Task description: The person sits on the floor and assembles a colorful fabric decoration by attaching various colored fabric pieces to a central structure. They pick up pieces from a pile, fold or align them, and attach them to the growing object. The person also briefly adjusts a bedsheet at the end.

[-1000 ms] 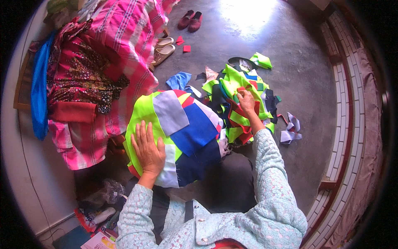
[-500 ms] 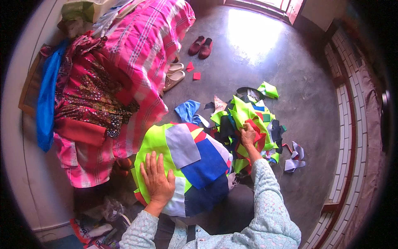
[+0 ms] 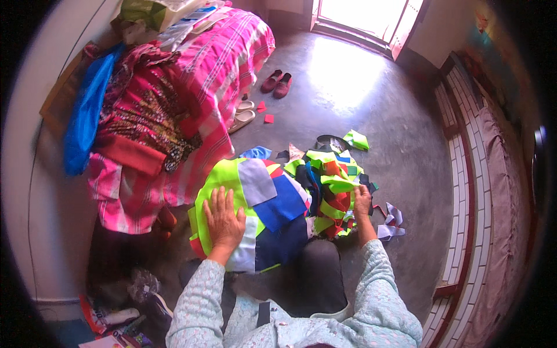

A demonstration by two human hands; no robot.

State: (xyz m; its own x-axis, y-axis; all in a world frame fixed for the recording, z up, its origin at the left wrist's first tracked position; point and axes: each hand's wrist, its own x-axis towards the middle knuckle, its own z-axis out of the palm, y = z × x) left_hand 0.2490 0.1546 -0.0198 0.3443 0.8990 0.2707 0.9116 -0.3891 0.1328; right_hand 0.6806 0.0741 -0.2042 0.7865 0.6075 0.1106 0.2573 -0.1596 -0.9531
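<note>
**Q:** What does each hand do in this head view?

**A:** The left hand (image 3: 223, 220) lies flat, palm down, fingers spread wide, on a patchwork cloth (image 3: 261, 214) draped over the person's lap. It grips nothing — it only presses on the fluorescent-yellow part of the cloth, beside grey and blue patches. The right hand (image 3: 362, 202) rests on the near edge of a pile of fabric scraps (image 3: 333, 185) on the floor; its fingers curl down into the pile, but whether they pinch a piece cannot be told.

**Q:** Where do the cloth and the scraps lie?

**A:** The patchwork cloth covers the person's knees at the lower centre, its right edge touching the scrap pile. The pile — yellow, red, orange, green and dark pieces — sits on the grey concrete floor (image 3: 406, 133) just right of the cloth. A few grey offcuts (image 3: 391, 223) lie just beside the right wrist.

**Q:** What surrounds them?

**A:** To the left stands a bed under a pink striped cover (image 3: 214, 75), heaped with red patterned fabric (image 3: 139, 116) and a blue cloth (image 3: 84, 122). 2 dark red shoes (image 3: 277, 83) stand in the sunlit part of the floor; a pair of pale sandals (image 3: 243, 114) lies at the bed's edge, with 2 small red scraps (image 3: 265, 112) near them. A tiled ledge (image 3: 464, 191) curves along the right.
</note>
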